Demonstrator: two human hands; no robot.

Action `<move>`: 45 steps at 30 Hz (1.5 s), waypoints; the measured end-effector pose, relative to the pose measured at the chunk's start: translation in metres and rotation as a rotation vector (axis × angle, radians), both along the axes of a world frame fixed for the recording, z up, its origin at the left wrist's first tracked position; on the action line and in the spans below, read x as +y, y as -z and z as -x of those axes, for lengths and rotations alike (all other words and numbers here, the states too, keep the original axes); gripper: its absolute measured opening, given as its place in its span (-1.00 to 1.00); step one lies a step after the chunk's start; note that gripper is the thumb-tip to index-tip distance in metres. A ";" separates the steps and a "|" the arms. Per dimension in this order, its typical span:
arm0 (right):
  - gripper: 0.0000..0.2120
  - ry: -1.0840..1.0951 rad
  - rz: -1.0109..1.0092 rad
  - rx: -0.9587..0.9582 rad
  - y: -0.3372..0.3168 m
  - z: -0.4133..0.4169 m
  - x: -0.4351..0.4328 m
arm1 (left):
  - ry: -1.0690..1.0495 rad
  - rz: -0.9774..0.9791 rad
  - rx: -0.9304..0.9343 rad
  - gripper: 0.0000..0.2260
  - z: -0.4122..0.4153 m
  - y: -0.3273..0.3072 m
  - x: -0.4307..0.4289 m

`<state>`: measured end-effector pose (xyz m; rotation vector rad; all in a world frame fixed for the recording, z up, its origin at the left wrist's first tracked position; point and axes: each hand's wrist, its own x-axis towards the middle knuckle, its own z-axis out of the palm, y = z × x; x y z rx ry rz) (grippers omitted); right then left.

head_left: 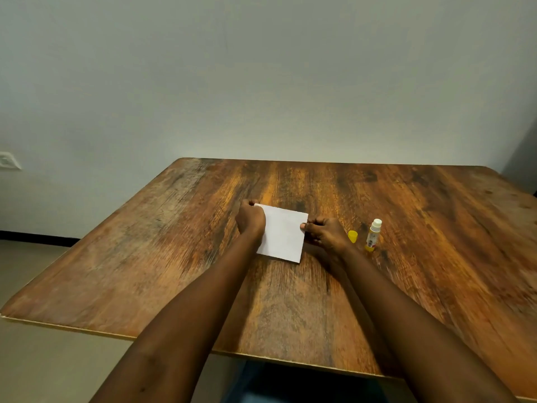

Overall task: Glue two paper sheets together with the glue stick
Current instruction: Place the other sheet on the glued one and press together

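Observation:
A small white paper sheet [283, 234] lies flat near the middle of the wooden table [145, 242]. My left hand [250, 219] grips its far left corner with closed fingers. My right hand [327, 232] pinches the sheet's right edge, thumb on top. Whether a second sheet lies under the top one I cannot tell. To the right of my right hand the glue stick [372, 235] stands uncapped, white tip up, with a yellow base. Its yellow cap [352, 236] rests on the table between the stick and my right hand.
The table's far edge meets a plain pale wall [261, 82]. A wall socket [8, 161] sits low at the far left. The near table edge runs just in front of my body, floor showing at the left.

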<state>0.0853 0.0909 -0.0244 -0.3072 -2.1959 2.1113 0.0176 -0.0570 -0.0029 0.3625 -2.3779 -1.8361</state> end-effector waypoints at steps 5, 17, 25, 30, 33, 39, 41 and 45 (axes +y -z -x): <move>-0.84 0.010 -0.135 0.020 -0.010 0.007 0.002 | -0.027 -0.015 0.125 -0.64 -0.004 -0.002 0.003; -0.82 -0.054 -0.247 0.040 -0.019 0.005 0.004 | 0.528 0.698 0.334 -0.79 -0.001 -0.008 0.022; -0.81 -0.066 -0.141 0.051 -0.019 0.004 0.006 | 0.520 0.525 0.364 -0.82 -0.001 -0.014 0.023; -0.80 -0.110 -0.169 0.007 -0.010 -0.002 0.013 | 0.334 0.353 0.336 -0.80 0.010 -0.023 0.012; -0.80 -0.123 -0.153 -0.026 -0.004 -0.005 0.014 | 0.276 0.315 0.299 -0.82 0.012 -0.019 0.004; -0.90 -0.031 0.075 -0.037 0.010 0.002 0.003 | 0.147 0.271 0.222 -0.76 0.016 -0.009 -0.003; -0.86 -0.050 0.139 -0.048 0.011 0.006 0.000 | 0.127 0.256 0.207 -0.76 0.016 -0.008 -0.002; -0.93 -0.044 0.025 -0.086 0.012 0.011 -0.001 | 0.109 0.215 0.178 -0.77 0.015 -0.002 0.001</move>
